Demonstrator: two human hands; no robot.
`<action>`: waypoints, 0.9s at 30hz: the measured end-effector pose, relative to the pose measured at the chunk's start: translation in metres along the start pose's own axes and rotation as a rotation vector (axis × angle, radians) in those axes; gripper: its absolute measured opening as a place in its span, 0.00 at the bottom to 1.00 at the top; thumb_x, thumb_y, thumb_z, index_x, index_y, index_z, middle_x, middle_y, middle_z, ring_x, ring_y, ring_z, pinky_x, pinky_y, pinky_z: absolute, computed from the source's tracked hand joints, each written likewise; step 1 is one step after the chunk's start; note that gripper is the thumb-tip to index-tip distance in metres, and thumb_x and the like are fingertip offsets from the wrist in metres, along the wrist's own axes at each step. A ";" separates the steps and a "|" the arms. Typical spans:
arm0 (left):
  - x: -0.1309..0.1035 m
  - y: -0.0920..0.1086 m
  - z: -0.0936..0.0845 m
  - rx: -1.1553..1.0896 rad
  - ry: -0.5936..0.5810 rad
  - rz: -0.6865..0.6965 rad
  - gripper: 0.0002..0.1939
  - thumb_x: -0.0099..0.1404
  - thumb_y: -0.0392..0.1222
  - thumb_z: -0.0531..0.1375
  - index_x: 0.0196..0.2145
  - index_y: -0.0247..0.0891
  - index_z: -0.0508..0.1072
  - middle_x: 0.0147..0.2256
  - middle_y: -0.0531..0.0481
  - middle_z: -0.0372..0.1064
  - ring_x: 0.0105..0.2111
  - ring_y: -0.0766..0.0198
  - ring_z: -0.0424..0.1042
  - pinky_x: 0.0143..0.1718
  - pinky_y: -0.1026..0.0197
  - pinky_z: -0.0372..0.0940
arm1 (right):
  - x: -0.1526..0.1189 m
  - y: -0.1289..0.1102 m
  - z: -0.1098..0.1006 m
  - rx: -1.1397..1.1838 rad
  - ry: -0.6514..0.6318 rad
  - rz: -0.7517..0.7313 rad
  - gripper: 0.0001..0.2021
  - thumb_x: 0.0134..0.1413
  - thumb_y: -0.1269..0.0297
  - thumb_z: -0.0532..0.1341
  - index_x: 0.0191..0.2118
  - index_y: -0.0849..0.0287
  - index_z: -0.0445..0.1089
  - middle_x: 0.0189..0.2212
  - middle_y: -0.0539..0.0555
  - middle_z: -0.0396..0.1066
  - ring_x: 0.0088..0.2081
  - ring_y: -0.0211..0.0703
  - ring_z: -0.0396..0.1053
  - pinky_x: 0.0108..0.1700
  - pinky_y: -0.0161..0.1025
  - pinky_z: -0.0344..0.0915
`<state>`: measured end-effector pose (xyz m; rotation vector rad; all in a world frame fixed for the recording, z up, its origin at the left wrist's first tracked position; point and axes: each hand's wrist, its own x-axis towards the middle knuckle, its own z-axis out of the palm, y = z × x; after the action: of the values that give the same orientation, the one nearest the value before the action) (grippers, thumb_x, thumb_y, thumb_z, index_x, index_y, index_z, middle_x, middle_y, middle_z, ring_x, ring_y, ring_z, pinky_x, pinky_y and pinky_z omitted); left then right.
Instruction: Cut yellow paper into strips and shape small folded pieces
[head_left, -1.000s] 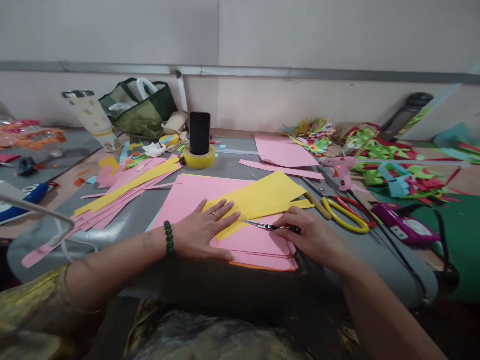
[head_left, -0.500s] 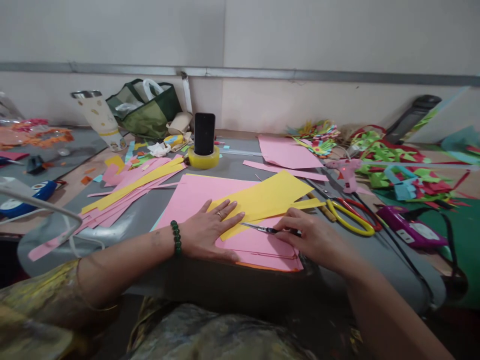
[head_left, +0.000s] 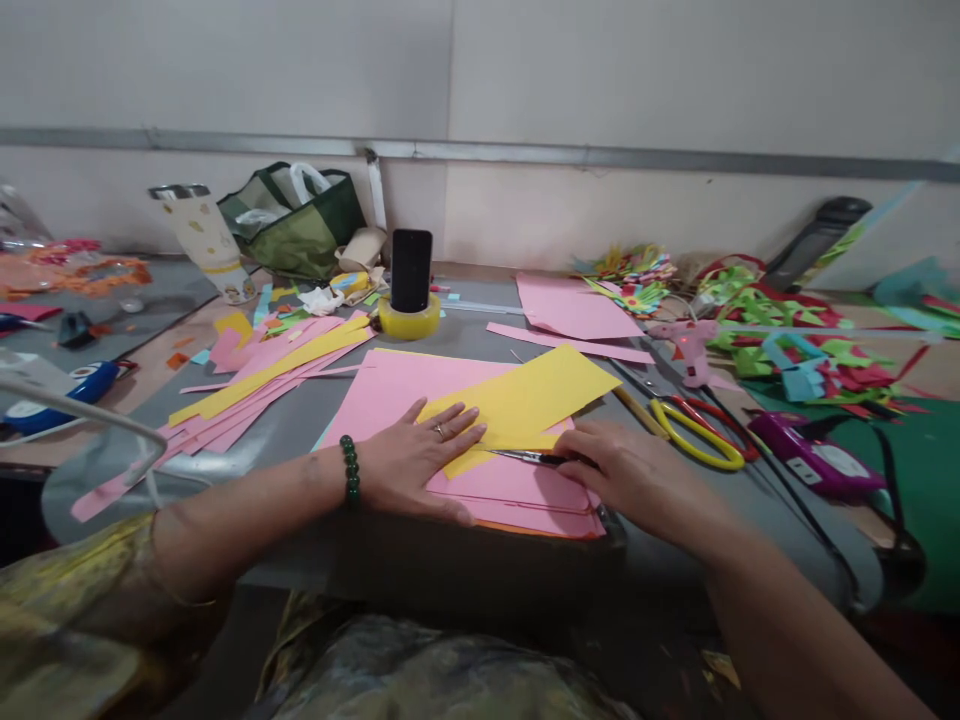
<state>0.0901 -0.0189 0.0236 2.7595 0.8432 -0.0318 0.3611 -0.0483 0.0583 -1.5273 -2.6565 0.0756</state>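
The yellow strip [head_left: 529, 441] no longer sticks out beyond the right hand [head_left: 600, 462], whose fingers hold a cutter [head_left: 525, 457] — the left hand [head_left: 416, 465], fingers spread, lies on yellow paper [head_left: 540, 395] — and the bag [head_left: 311, 240] contains white plastic [head_left: 259, 217].

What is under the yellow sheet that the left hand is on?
Pink paper shows beneath the yellow sheet, past its far and near edges. What its middle and the left hand cover cannot be seen.
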 end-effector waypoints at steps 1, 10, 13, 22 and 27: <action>0.003 0.004 0.002 0.001 0.007 -0.008 0.50 0.57 0.73 0.43 0.66 0.36 0.38 0.66 0.38 0.32 0.65 0.46 0.33 0.60 0.36 0.28 | -0.001 0.002 0.002 0.003 0.020 -0.002 0.09 0.55 0.69 0.55 0.36 0.55 0.73 0.32 0.55 0.73 0.35 0.45 0.69 0.34 0.37 0.60; 0.021 0.019 0.007 -0.045 0.034 -0.128 0.50 0.58 0.73 0.40 0.66 0.34 0.34 0.66 0.38 0.28 0.65 0.47 0.31 0.60 0.37 0.29 | -0.008 0.012 0.014 0.051 0.033 0.030 0.09 0.59 0.67 0.53 0.37 0.56 0.71 0.37 0.56 0.73 0.39 0.46 0.70 0.39 0.40 0.63; 0.016 0.002 0.000 -0.023 -0.009 -0.004 0.52 0.55 0.74 0.46 0.66 0.40 0.33 0.66 0.41 0.26 0.65 0.46 0.29 0.59 0.35 0.27 | -0.008 0.010 0.018 0.084 0.041 0.050 0.10 0.60 0.66 0.53 0.39 0.56 0.71 0.39 0.55 0.72 0.40 0.45 0.69 0.39 0.40 0.63; 0.015 -0.009 0.004 0.021 -0.017 0.051 0.53 0.55 0.73 0.49 0.66 0.38 0.36 0.66 0.39 0.27 0.65 0.46 0.30 0.59 0.35 0.26 | -0.008 0.003 0.018 -0.052 0.059 -0.001 0.11 0.61 0.67 0.52 0.38 0.56 0.72 0.35 0.56 0.71 0.34 0.44 0.69 0.33 0.38 0.60; 0.015 -0.010 0.006 0.022 0.010 0.052 0.53 0.55 0.72 0.49 0.66 0.37 0.35 0.66 0.38 0.28 0.65 0.46 0.31 0.59 0.36 0.27 | -0.010 0.000 0.015 -0.044 0.059 -0.025 0.10 0.59 0.68 0.52 0.37 0.56 0.72 0.33 0.55 0.71 0.33 0.42 0.69 0.33 0.37 0.60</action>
<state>0.0968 -0.0041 0.0135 2.8029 0.7774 -0.0176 0.3645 -0.0571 0.0433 -1.4835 -2.6478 -0.0287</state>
